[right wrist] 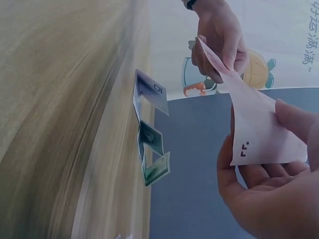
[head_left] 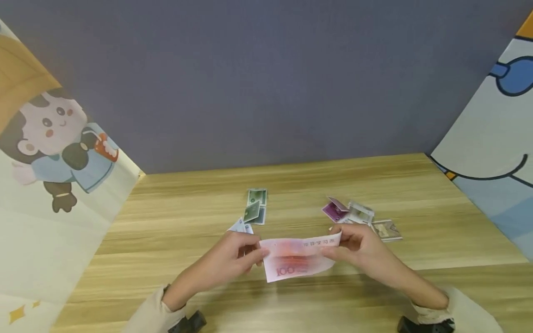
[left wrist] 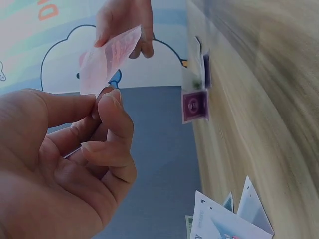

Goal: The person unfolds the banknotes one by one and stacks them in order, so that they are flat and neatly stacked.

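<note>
Since the pink banknote (head_left: pixel 296 260) at lower centre seems light and limp, the left hand (head_left: pixel 234 257) and right hand (head_left: pixel 359 244) suitably pinch its opposite ends.

The left hand (head_left: pixel 235 253) and right hand (head_left: pixel 357 245) point toward each other, a bit apart, and both pinch.
</note>
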Available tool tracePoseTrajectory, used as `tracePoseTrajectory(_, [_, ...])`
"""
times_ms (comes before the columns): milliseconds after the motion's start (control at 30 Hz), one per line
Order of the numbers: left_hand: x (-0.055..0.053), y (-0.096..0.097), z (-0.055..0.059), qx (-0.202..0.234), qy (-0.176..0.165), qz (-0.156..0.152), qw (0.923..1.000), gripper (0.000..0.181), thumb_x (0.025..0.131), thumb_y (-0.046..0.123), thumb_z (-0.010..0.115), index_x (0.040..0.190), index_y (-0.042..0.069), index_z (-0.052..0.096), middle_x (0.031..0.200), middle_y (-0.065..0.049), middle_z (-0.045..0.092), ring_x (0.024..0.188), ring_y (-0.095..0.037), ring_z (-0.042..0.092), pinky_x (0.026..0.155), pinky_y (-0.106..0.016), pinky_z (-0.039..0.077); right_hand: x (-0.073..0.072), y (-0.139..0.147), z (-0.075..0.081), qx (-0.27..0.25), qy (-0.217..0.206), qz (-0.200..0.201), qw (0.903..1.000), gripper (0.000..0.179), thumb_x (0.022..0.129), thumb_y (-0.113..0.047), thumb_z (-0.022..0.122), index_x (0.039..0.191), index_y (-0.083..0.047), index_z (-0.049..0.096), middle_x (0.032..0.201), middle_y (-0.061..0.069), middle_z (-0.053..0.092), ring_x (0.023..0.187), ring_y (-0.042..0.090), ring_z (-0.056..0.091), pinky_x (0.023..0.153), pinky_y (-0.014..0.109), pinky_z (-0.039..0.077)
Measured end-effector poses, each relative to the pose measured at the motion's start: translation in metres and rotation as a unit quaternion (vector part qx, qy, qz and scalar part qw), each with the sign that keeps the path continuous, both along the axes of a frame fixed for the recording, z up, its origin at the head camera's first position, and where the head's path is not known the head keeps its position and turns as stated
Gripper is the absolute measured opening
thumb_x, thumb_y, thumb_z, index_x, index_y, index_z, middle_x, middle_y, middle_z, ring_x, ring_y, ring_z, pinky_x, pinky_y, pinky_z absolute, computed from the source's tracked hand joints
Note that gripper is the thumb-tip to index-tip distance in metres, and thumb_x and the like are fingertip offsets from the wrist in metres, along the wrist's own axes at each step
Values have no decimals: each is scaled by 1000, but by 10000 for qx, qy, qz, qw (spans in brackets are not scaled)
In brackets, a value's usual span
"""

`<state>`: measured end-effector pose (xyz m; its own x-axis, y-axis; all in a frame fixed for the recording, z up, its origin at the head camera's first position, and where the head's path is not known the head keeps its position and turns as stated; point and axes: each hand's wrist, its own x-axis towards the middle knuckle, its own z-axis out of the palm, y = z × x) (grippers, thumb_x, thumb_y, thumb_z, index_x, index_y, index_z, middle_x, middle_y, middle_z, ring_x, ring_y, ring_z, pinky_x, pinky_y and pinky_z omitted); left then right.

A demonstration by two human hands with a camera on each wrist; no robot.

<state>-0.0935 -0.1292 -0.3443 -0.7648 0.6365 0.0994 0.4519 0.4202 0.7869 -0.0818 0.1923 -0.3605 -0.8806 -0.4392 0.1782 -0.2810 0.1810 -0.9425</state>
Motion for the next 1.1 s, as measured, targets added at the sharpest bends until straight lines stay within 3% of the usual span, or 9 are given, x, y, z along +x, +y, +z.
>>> tracePoseTrajectory(133, [5,-6,0,-24,-146,-2,9999,29,101,29,60,77,15,65,62,9,55,52,-2,48,46,-20,43,7,4,1,166,98,-57,9998,8,94,-6,67,90,-11,69,77,-3,63,64,6,57,54,28,50])
tracePoseTrajectory(267, [7,-13,-1,81,-407,-39,9991,29,101,31,59,78,14,64,62,7,54,52,-7,50,48,-21,45,11,6,-3,536,356,-150,9978,29,97,-11,64,71,-15,51,61,-3,35,55,2,34,44,28,34])
tracePoseTrajectory(300, [7,-14,-2,121,-468,-48,9988,29,101,30,59,78,12,65,62,6,54,52,-9,51,48,-22,45,11,6,-4,589,403,-129,9974,31,97,-12,64,71,-15,49,61,-2,34,55,3,34,43,28,33])
tracePoseTrajectory(367, [6,-17,-5,162,-633,-90,9978,30,101,29,59,78,10,64,62,5,54,52,-11,52,48,-22,46,10,7,-7,641,313,-4,9975,34,98,-14,63,70,-14,45,59,0,37,54,5,39,44,28,37])
tracePoseTrajectory(467, [4,-19,-13,124,-798,-191,9966,32,101,27,60,76,6,63,59,4,54,51,-8,52,49,-22,47,5,7,-10,796,-155,371,9960,29,99,-20,63,73,-12,53,59,-1,53,52,11,54,45,31,49])
tracePoseTrajectory(567, [0,-18,-21,46,-860,-265,9959,35,101,25,59,74,4,60,56,5,52,49,-4,49,48,-21,46,-1,7,-13,1136,-641,669,9892,30,98,-28,64,76,-9,58,64,3,65,51,19,63,45,40,55])
tracePoseTrajectory(700, [-3,-13,-34,-22,-987,-282,9947,37,102,24,58,71,3,58,51,6,52,42,-6,48,41,-18,41,-6,8,-19,1583,-621,838,9819,33,98,-31,64,74,-8,59,62,2,64,47,16,60,42,38,54])
tracePoseTrajectory(900, [-5,-5,-52,-506,-1165,-509,9906,33,101,17,59,68,8,59,48,9,53,36,-4,48,38,-14,38,-5,10,-31,2135,-725,1253,9662,31,104,-28,54,78,-11,57,64,-1,63,47,11,58,37,33,51])
tracePoseTrajectory(1100, [-6,-1,-58,-761,-1359,-633,9858,30,100,11,58,71,6,58,50,7,54,38,-4,50,37,-18,42,-3,8,-39,2421,-532,1173,9617,30,103,-25,55,76,-13,57,61,-6,61,44,7,56,36,28,48])
